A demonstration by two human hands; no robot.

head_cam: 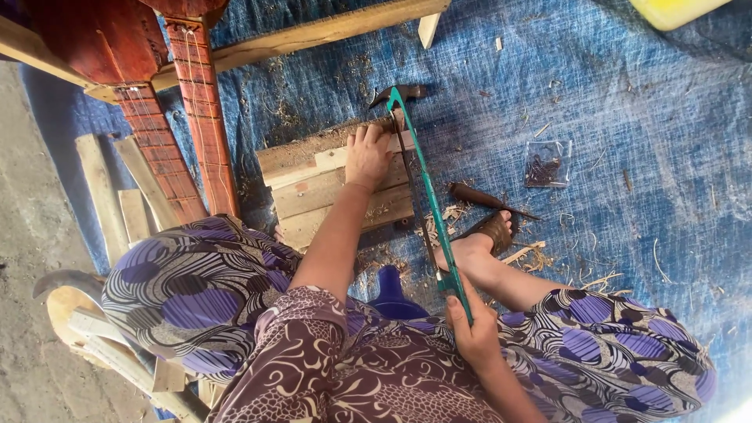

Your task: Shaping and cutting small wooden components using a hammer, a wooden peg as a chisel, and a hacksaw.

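Observation:
My right hand grips the handle of a green-framed hacksaw, whose blade runs forward to the far end of a stack of wooden blocks. My left hand presses flat on a pale wood piece on top of that stack, right beside the blade. The saw's front end sits by the hand's fingertips. A hammer head lies just beyond the blocks. My foot in a brown sandal rests right of the saw.
Two red stringed-instrument necks lie at the left over a wooden plank. A brown-handled awl, a small clear bag of screws, wood shavings and loose slats are spread over the blue tarp.

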